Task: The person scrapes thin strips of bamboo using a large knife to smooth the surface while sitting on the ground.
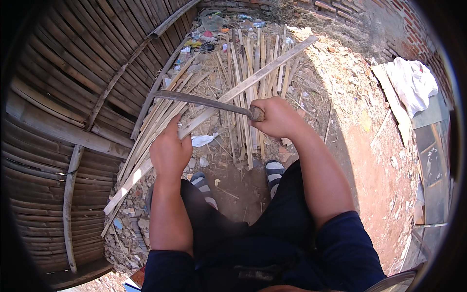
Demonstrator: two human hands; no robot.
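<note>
My left hand [170, 152] is closed around a long, pale wooden or bamboo strip [265, 74], which runs slantwise from the lower left to the upper right. In my right hand [278, 118] is the short handle of a machete with a long, dark, slightly curved blade [202, 101]. The blade points left and crosses over the strip just beyond my left hand; whether the two touch I cannot tell. Below the strip lies a pile of similar strips [265, 58], pointing away from me. More strips [143, 141] lie beside my left hand.
A slatted bamboo wall [63, 112] rises close on the left. Brick walls [335, 12] stand at the back. Litter [209, 34] and rubble cover the far ground. White cloth [411, 82] hangs over boards at right. My sandalled feet [275, 174] stand near the pile.
</note>
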